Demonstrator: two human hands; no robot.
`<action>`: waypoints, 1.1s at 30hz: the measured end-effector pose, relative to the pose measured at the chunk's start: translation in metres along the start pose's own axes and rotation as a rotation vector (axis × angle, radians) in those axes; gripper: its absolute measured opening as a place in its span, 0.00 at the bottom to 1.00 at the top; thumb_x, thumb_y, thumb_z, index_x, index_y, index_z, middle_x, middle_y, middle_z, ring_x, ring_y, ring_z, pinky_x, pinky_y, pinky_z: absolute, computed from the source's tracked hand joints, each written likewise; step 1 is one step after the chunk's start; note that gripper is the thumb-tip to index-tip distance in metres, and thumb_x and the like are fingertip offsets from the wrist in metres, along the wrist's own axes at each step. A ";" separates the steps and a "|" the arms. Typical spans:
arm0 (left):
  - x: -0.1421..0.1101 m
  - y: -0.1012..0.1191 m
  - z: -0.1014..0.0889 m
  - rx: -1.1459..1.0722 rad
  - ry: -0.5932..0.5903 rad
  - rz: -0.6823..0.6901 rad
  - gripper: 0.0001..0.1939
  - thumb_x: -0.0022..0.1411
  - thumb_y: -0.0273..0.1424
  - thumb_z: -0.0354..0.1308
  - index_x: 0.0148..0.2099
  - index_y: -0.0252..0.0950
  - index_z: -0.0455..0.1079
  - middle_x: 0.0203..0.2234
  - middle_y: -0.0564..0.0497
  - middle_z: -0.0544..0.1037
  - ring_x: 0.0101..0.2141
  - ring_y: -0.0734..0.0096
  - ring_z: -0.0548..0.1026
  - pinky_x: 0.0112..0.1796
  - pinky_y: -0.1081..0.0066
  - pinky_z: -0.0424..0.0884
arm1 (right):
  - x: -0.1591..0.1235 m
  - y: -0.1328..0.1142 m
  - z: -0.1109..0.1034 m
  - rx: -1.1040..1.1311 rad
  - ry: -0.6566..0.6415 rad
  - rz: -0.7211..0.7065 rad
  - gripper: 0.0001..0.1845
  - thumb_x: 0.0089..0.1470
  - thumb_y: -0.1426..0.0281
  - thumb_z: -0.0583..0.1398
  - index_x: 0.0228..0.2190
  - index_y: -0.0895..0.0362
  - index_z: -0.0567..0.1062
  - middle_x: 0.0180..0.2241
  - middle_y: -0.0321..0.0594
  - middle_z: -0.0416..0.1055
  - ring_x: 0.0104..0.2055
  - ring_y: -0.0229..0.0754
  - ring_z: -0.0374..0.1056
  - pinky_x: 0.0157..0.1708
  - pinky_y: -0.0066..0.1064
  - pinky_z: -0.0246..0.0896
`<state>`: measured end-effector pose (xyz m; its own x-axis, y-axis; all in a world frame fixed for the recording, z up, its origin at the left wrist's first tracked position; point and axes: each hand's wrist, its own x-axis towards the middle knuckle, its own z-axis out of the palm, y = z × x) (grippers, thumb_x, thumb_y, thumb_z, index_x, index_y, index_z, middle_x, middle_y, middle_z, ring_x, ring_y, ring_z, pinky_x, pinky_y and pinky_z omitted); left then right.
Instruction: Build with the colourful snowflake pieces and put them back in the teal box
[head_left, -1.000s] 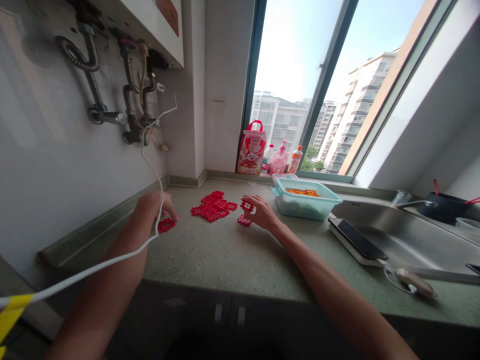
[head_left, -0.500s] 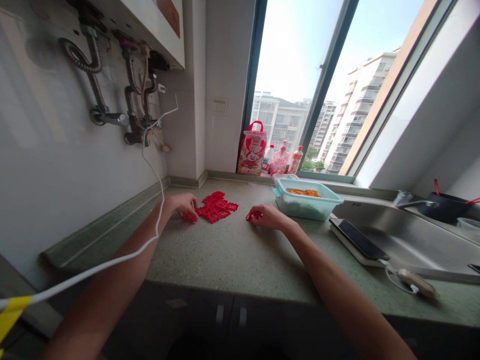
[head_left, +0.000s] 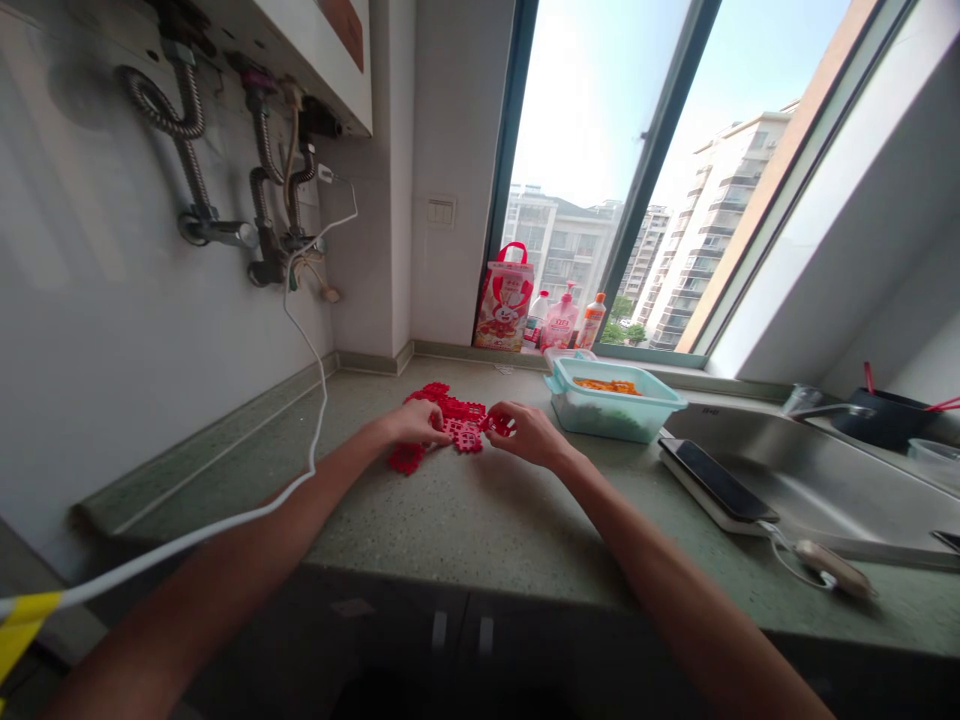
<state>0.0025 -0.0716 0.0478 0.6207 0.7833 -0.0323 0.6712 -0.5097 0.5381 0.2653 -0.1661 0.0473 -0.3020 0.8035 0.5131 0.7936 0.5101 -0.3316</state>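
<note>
A flat sheet of joined red lattice pieces (head_left: 457, 420) lies on the speckled green countertop (head_left: 465, 520). My left hand (head_left: 412, 422) grips its near left part, fingers curled over it. My right hand (head_left: 529, 432) pinches a small red lattice piece (head_left: 501, 424) held against the sheet's right edge. Another red bit (head_left: 406, 460) sticks out below my left hand.
A teal food container (head_left: 613, 397) stands just right of my hands. A phone on a white slab (head_left: 712, 483) lies by the steel sink (head_left: 810, 480). A white cable (head_left: 300, 330) hangs from the wall pipes (head_left: 225, 170). A red bag (head_left: 504, 300) and bottles (head_left: 559, 320) line the windowsill.
My left hand moved right from the counter's left side to the red sheet, dragging it toward me. My right hand picked up a small red piece and brought it to the sheet's edge.
</note>
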 end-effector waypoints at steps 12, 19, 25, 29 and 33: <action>-0.002 -0.020 -0.024 0.361 0.316 0.174 0.15 0.65 0.43 0.58 0.40 0.40 0.81 0.31 0.50 0.83 0.31 0.68 0.76 0.33 0.72 0.64 | 0.001 0.004 0.010 -0.001 -0.253 0.020 0.14 0.52 0.64 0.68 0.41 0.54 0.78 0.34 0.38 0.77 0.34 0.40 0.69 0.37 0.29 0.60; -0.004 -0.014 -0.013 0.272 0.147 0.222 0.21 0.62 0.46 0.61 0.51 0.42 0.80 0.32 0.52 0.82 0.33 0.67 0.77 0.35 0.73 0.66 | -0.004 0.007 -0.009 -0.002 -0.319 0.074 0.10 0.51 0.68 0.67 0.38 0.54 0.79 0.30 0.35 0.77 0.30 0.38 0.69 0.32 0.26 0.59; -0.002 -0.008 -0.003 0.264 0.128 0.263 0.20 0.63 0.46 0.61 0.52 0.44 0.81 0.32 0.52 0.81 0.32 0.68 0.76 0.36 0.73 0.66 | -0.003 0.013 -0.019 -0.004 -0.161 0.033 0.14 0.49 0.69 0.69 0.40 0.54 0.80 0.34 0.36 0.78 0.34 0.39 0.70 0.37 0.28 0.61; -0.001 -0.005 0.002 0.256 0.112 0.312 0.21 0.64 0.47 0.60 0.53 0.44 0.80 0.34 0.52 0.82 0.33 0.67 0.76 0.38 0.73 0.66 | -0.001 0.011 -0.012 0.096 -0.099 -0.048 0.15 0.53 0.66 0.69 0.44 0.54 0.79 0.39 0.38 0.78 0.38 0.41 0.71 0.43 0.31 0.64; 0.000 -0.004 0.006 0.248 0.116 0.332 0.21 0.64 0.47 0.60 0.53 0.43 0.80 0.35 0.51 0.83 0.34 0.66 0.77 0.39 0.72 0.67 | 0.003 0.009 0.009 0.093 -0.143 -0.101 0.17 0.54 0.64 0.71 0.45 0.52 0.79 0.42 0.39 0.79 0.45 0.45 0.72 0.50 0.35 0.63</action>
<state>0.0016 -0.0718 0.0408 0.7791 0.5902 0.2112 0.5289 -0.7998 0.2839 0.2670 -0.1564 0.0385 -0.4552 0.7786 0.4318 0.7049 0.6115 -0.3595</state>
